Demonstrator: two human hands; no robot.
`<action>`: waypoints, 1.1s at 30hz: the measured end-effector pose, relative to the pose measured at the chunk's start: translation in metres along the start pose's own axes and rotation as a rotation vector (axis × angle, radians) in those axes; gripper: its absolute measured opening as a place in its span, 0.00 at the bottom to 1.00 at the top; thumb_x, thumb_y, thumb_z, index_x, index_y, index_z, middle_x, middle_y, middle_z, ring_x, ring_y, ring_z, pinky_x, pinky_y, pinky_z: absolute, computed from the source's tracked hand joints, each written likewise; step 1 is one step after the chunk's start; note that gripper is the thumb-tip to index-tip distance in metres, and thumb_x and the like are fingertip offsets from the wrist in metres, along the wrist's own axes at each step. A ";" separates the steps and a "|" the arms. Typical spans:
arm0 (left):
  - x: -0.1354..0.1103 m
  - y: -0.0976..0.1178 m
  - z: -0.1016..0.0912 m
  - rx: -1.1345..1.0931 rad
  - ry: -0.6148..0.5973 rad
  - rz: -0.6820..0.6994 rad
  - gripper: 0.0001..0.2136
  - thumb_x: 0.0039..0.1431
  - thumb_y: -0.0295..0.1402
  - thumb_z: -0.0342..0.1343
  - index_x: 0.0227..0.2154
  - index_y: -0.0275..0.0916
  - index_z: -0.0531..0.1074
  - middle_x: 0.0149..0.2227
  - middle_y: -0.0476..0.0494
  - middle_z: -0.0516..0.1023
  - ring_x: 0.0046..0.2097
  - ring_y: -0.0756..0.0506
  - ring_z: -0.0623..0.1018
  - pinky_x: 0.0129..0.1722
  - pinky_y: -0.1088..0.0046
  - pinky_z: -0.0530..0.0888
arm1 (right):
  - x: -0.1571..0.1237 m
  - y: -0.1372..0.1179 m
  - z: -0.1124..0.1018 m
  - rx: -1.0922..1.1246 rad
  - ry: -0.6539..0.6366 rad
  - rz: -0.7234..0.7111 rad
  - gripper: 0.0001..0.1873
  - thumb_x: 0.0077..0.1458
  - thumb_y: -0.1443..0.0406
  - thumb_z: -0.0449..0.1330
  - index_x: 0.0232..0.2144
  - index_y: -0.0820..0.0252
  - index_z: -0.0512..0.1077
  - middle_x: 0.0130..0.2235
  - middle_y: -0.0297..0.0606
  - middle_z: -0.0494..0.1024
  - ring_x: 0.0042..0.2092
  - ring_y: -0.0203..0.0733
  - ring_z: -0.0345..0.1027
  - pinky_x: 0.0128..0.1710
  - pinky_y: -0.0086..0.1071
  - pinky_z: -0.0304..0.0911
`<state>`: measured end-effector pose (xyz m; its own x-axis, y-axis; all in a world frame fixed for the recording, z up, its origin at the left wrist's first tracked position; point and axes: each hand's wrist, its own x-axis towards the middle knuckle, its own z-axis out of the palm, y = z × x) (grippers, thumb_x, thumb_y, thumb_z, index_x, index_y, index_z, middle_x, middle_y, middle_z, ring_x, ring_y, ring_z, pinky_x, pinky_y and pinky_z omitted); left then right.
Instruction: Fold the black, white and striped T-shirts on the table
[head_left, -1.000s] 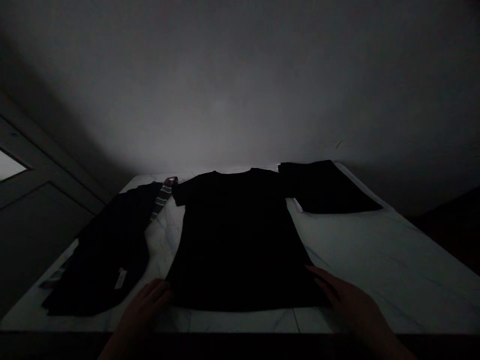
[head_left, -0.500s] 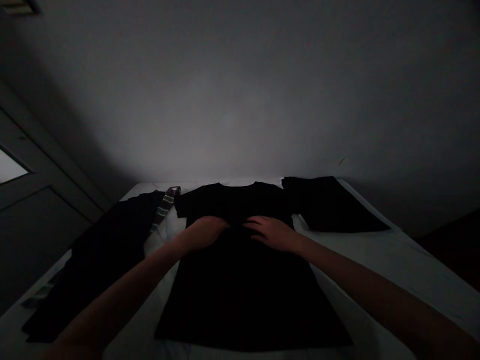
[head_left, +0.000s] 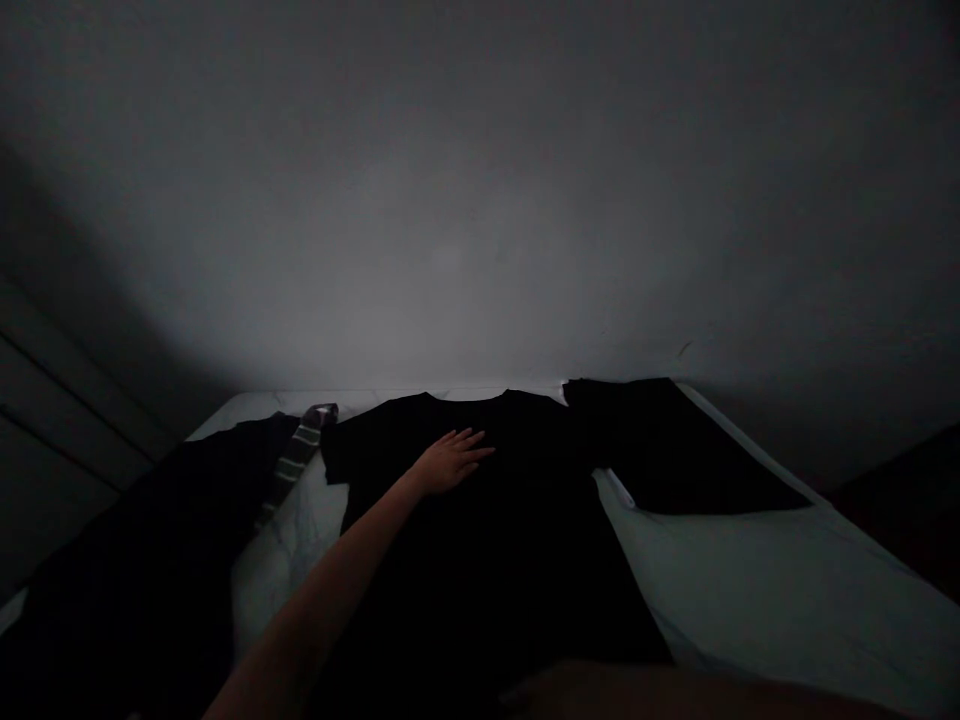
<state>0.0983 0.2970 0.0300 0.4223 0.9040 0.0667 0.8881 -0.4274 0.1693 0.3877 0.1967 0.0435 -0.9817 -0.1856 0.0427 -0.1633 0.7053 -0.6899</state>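
A black T-shirt [head_left: 480, 540] lies spread out, its neckline toward the wall and its sleeves out to both sides. On the upper chest of the shirt rests my left hand [head_left: 450, 461], palm down with the fingers spread. My right hand [head_left: 555, 685] is low in the picture over the lower part of the shirt, dark and blurred, so its fingers cannot be made out.
The white marbled table [head_left: 750, 580] meets a grey wall [head_left: 465, 200] at the back. Folded black cloth [head_left: 675, 450] lies at the right, by the shirt's sleeve. At the left are dark clothes [head_left: 165, 530] and a striped cloth [head_left: 300, 445].
My right hand has left the shirt's chest and come down toward the bottom edge. My left hand has shifted slightly, and its fingers are now spread. The view has tilted a little.
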 end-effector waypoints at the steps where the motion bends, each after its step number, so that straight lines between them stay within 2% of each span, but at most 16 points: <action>1: 0.001 0.000 0.001 0.012 0.000 0.007 0.22 0.71 0.38 0.42 0.66 0.53 0.57 0.71 0.48 0.51 0.71 0.42 0.51 0.68 0.54 0.51 | 0.008 0.010 -0.019 -0.016 0.079 0.060 0.23 0.65 0.59 0.52 0.61 0.33 0.64 0.57 0.24 0.74 0.58 0.38 0.69 0.57 0.35 0.64; 2: 0.002 -0.001 0.001 0.026 0.009 0.001 0.22 0.71 0.39 0.43 0.66 0.53 0.56 0.71 0.48 0.50 0.71 0.41 0.50 0.68 0.53 0.51 | 0.018 0.025 -0.043 -0.051 0.203 0.149 0.22 0.66 0.57 0.51 0.61 0.40 0.66 0.57 0.29 0.75 0.58 0.39 0.69 0.58 0.37 0.63; 4: 0.002 -0.004 0.000 0.069 0.073 -0.092 0.23 0.70 0.40 0.43 0.66 0.53 0.55 0.71 0.48 0.48 0.71 0.39 0.50 0.67 0.51 0.51 | 0.035 0.066 -0.094 -0.219 0.513 0.456 0.23 0.68 0.58 0.45 0.62 0.49 0.65 0.60 0.39 0.72 0.60 0.44 0.66 0.61 0.43 0.59; 6: -0.002 -0.010 0.000 0.148 0.201 -0.337 0.24 0.70 0.40 0.42 0.67 0.48 0.55 0.71 0.44 0.49 0.71 0.37 0.51 0.67 0.49 0.51 | 0.043 0.113 -0.138 -0.435 0.682 0.785 0.26 0.68 0.59 0.44 0.65 0.57 0.61 0.67 0.46 0.61 0.66 0.51 0.56 0.65 0.49 0.50; 7: -0.006 -0.015 -0.001 0.195 0.266 -0.497 0.24 0.71 0.40 0.40 0.67 0.43 0.55 0.71 0.40 0.50 0.70 0.36 0.52 0.67 0.48 0.51 | 0.044 0.134 -0.154 -0.510 0.679 0.904 0.28 0.68 0.58 0.43 0.66 0.60 0.58 0.69 0.48 0.54 0.68 0.54 0.49 0.66 0.51 0.47; 9: -0.016 -0.028 -0.001 0.275 0.331 -0.769 0.27 0.70 0.41 0.39 0.67 0.34 0.56 0.69 0.31 0.53 0.70 0.32 0.53 0.66 0.47 0.52 | 0.039 0.169 -0.173 -0.573 0.576 1.054 0.31 0.68 0.56 0.42 0.69 0.60 0.52 0.71 0.45 0.45 0.71 0.56 0.40 0.67 0.55 0.40; 11: -0.027 -0.043 -0.001 0.301 0.280 -0.877 0.28 0.70 0.43 0.38 0.66 0.32 0.57 0.68 0.28 0.54 0.68 0.29 0.56 0.64 0.45 0.56 | 0.032 0.190 -0.180 -0.552 0.456 1.131 0.32 0.69 0.53 0.39 0.70 0.57 0.48 0.72 0.42 0.43 0.71 0.54 0.37 0.67 0.55 0.38; 14: -0.035 -0.064 -0.005 0.278 0.195 -0.867 0.27 0.70 0.44 0.35 0.66 0.37 0.59 0.68 0.31 0.55 0.67 0.30 0.59 0.61 0.45 0.61 | 0.030 0.201 -0.183 -0.540 0.423 1.164 0.33 0.69 0.51 0.36 0.70 0.57 0.48 0.72 0.42 0.45 0.71 0.52 0.36 0.68 0.52 0.36; 18: -0.034 -0.083 -0.011 0.302 0.237 -0.808 0.26 0.70 0.42 0.36 0.66 0.40 0.59 0.69 0.34 0.56 0.68 0.32 0.58 0.63 0.47 0.59 | 0.040 0.208 -0.188 -0.543 0.420 1.107 0.32 0.69 0.52 0.34 0.70 0.52 0.46 0.72 0.38 0.42 0.72 0.49 0.33 0.68 0.53 0.32; 23: -0.034 -0.089 -0.011 0.275 0.151 -0.785 0.24 0.70 0.41 0.38 0.67 0.48 0.56 0.70 0.43 0.53 0.69 0.33 0.57 0.62 0.44 0.58 | 0.041 0.220 -0.187 -0.532 0.406 1.137 0.30 0.68 0.48 0.35 0.70 0.42 0.43 0.72 0.33 0.39 0.72 0.52 0.33 0.66 0.62 0.32; 25: -0.036 -0.087 -0.015 0.252 0.153 -0.814 0.25 0.70 0.42 0.38 0.68 0.48 0.53 0.70 0.42 0.52 0.69 0.32 0.56 0.62 0.43 0.58 | 0.039 0.223 -0.186 -0.534 0.410 1.138 0.30 0.69 0.49 0.35 0.70 0.41 0.44 0.73 0.34 0.38 0.72 0.53 0.33 0.65 0.63 0.33; 27: -0.044 -0.087 -0.022 0.240 0.188 -0.862 0.26 0.70 0.42 0.39 0.68 0.45 0.52 0.69 0.38 0.55 0.68 0.33 0.58 0.63 0.44 0.57 | 0.039 0.223 -0.185 -0.579 0.479 1.158 0.30 0.69 0.50 0.36 0.70 0.46 0.46 0.72 0.40 0.40 0.71 0.55 0.35 0.64 0.65 0.36; 29: -0.059 -0.089 -0.034 0.254 0.227 -0.920 0.25 0.69 0.41 0.41 0.65 0.39 0.58 0.66 0.34 0.61 0.66 0.33 0.61 0.63 0.47 0.59 | 0.046 0.222 -0.187 -0.659 0.594 1.167 0.31 0.69 0.52 0.38 0.69 0.57 0.51 0.71 0.48 0.46 0.71 0.58 0.38 0.64 0.63 0.38; 31: -0.082 -0.092 -0.045 0.272 0.246 -0.954 0.22 0.67 0.38 0.45 0.59 0.35 0.66 0.62 0.31 0.68 0.62 0.34 0.67 0.62 0.54 0.63 | 0.062 0.216 -0.188 -0.719 0.664 1.075 0.30 0.69 0.56 0.39 0.66 0.66 0.58 0.69 0.53 0.53 0.70 0.57 0.43 0.66 0.57 0.41; 33: -0.107 -0.094 -0.053 0.290 0.276 -0.956 0.20 0.66 0.36 0.48 0.56 0.33 0.69 0.59 0.32 0.71 0.59 0.36 0.71 0.60 0.59 0.66 | 0.091 0.207 -0.187 -0.709 0.639 0.895 0.29 0.69 0.60 0.39 0.63 0.69 0.63 0.67 0.52 0.58 0.68 0.51 0.49 0.67 0.47 0.45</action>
<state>-0.0402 0.2415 0.0589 -0.5054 0.8233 0.2583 0.8559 0.5164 0.0287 0.2465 0.4541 0.0398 -0.6168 0.7499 0.2392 0.7429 0.6550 -0.1379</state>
